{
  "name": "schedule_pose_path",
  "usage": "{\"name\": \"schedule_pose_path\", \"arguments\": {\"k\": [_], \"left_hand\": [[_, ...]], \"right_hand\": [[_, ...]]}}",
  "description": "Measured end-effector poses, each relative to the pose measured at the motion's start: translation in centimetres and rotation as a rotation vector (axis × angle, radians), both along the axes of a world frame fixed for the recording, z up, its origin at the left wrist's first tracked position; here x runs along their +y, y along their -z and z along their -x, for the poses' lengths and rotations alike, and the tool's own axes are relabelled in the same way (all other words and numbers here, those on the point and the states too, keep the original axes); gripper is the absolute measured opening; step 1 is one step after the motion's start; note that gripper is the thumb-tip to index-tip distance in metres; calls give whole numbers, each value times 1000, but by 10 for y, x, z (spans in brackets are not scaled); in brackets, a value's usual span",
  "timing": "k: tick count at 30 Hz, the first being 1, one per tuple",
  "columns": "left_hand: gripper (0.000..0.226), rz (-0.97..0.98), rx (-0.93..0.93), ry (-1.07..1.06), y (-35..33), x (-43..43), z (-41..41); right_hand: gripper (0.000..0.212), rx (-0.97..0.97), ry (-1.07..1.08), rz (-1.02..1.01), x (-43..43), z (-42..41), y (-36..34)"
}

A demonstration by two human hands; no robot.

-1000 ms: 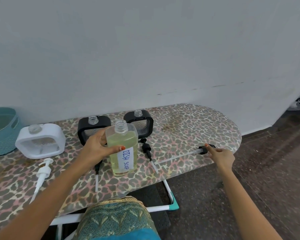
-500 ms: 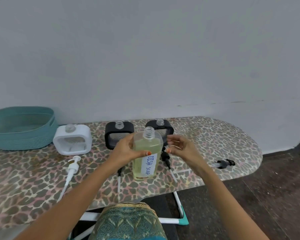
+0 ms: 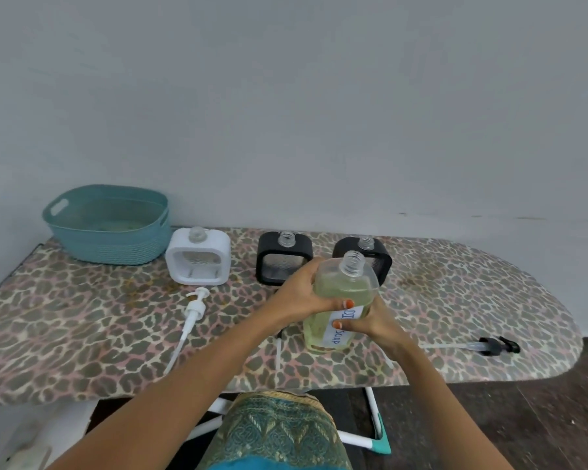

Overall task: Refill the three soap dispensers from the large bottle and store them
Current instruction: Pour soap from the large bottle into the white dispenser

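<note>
Large bottle [image 3: 343, 286] uncapped, front centre over ironing board [image 3: 455, 300]; cannot tell if base touches board. Left hand [image 3: 302, 296] grips its left side. Right hand [image 3: 370, 323] grips lower right, thumb across label [image 3: 335, 335], lettering partly covered. Right black dispenser [image 3: 384, 262] half hidden behind bottle. Middle black dispenser [image 3: 269, 256] partly behind left hand. White dispenser [image 3: 199, 257] unobstructed. Pump tube [image 3: 278, 351] below left wrist, head hidden.

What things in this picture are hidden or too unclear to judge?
Head view only.
- Label on the bottle: partly covered by the left hand and the right hand.
- Right black dispenser: front hidden behind the bottle.
- Pump tube: its head is hidden under the left hand.
- White dispenser: soap level too small to tell.
</note>
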State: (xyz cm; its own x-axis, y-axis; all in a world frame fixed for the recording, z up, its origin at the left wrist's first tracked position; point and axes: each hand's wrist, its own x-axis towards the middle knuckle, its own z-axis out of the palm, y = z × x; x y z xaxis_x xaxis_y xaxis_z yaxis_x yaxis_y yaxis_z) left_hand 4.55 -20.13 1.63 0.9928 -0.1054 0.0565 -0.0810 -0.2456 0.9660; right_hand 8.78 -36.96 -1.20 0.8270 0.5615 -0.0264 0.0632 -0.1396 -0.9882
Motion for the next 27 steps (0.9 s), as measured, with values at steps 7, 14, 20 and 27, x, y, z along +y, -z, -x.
{"name": "schedule_pose_path", "arguments": {"k": [7, 14, 20, 27], "left_hand": [[64, 150, -46, -284, -25, 62, 6], [43, -61, -190, -696, -15, 167, 8], [77, -123, -36, -667, 18, 211, 6], [85, -63, 56, -603, 47, 214, 4]], "right_hand": [[42, -25, -6, -29, 1, 1, 1], [92, 22, 53, -67, 4, 5, 3], [100, 5, 72, -16, 5, 2, 7], [99, -31, 116, 48, 6, -5, 10]]}}
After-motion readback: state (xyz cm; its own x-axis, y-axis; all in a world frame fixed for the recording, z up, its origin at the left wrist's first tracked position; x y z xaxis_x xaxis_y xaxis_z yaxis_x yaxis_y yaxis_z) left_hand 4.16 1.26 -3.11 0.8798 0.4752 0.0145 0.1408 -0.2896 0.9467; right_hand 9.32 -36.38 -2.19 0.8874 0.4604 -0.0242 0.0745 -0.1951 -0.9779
